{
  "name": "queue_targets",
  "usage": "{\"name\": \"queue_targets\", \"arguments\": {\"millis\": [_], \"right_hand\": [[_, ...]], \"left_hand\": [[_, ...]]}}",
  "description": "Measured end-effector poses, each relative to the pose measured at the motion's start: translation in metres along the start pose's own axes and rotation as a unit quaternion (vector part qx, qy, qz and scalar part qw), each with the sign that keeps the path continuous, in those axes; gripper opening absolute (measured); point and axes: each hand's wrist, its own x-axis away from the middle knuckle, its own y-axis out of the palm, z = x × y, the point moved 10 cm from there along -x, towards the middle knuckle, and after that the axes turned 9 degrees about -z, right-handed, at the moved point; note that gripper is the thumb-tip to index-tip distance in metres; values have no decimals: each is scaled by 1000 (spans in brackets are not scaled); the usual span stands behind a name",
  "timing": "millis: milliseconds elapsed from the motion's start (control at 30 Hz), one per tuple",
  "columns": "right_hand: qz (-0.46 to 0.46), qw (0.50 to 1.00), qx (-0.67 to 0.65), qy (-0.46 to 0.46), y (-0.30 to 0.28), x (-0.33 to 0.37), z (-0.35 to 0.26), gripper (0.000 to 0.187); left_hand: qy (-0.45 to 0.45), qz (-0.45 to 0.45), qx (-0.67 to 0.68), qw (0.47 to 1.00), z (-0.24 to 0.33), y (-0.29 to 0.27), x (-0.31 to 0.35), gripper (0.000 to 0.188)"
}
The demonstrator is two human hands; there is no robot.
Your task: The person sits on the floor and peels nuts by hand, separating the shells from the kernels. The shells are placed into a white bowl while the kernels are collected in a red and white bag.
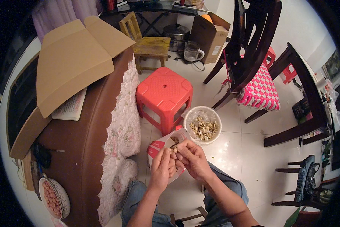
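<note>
My left hand (163, 168) and my right hand (194, 158) meet between my knees. Their thumbs and fingertips are pinched together on a small pale nut (175, 150), its exact kind too small to tell. Right below them is a white and red plastic container (156, 144), with brownish nuts (175, 140) showing inside; my hands cover part of it. Just beyond, to the right, a round white bin (219, 123) lined with clear plastic holds many split shells (204, 129).
A red plastic stool (164, 87) stands ahead. At left, a brown sofa (77, 151) with a floral cover carries an opened cardboard box (77, 64) and a bowl (65, 193) of reddish-brown kernels. A dark chair (249, 49) with a pink cushion is at right; a few shell bits lie on the tiles.
</note>
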Motion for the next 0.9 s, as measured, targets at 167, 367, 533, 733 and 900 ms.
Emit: {"name": "queue_targets", "arguments": {"millis": [167, 367, 533, 733, 900], "right_hand": [[25, 937, 327, -118, 21, 7, -32, 12], [-57, 640, 695, -324, 82, 30, -48, 21], [7, 805, 557, -205, 43, 16, -47, 18], [-27, 741, 619, -257, 64, 21, -50, 20], [-38, 692, 655, -302, 73, 26, -50, 27]], "left_hand": [[-31, -49, 140, 989, -15, -4, -5, 27], [-47, 90, 191, 976, -27, -16, -2, 23], [-55, -5, 190, 980, -24, -10, -4, 24], [-66, 33, 194, 978, -26, -15, -1, 25], [-58, 57, 174, 981, -23, -16, -1, 25]]}}
